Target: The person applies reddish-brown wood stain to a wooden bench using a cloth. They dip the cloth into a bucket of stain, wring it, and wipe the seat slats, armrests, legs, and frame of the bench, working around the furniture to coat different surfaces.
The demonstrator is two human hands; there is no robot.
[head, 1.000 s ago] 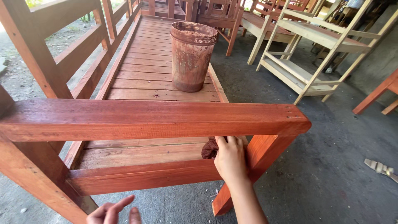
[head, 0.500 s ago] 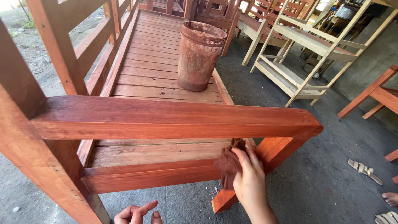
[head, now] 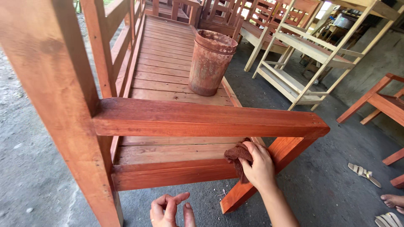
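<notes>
Right hand (head: 257, 164): you clench a dark, stain-soaked brown rag (head: 236, 156), pressing it under the red-stained wooden top rail (head: 202, 118), at its right end.
Left hand (head: 169, 209): released, empty, fingers loosely curled, below the rail.
Bucket: rusty stained metal bucket (head: 209, 63) stands beyond the rail on the slats, handy.

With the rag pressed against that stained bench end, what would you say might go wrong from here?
1. The right hand holds the stain-soaked rag bare, so stain may get onto the skin.
2. The stained bucket stands near the edge of the bench slats; a knock to the frame might tip it.
3. The top rail looks glossy, perhaps wet, and the left hand or a forearm might smear it.
</notes>
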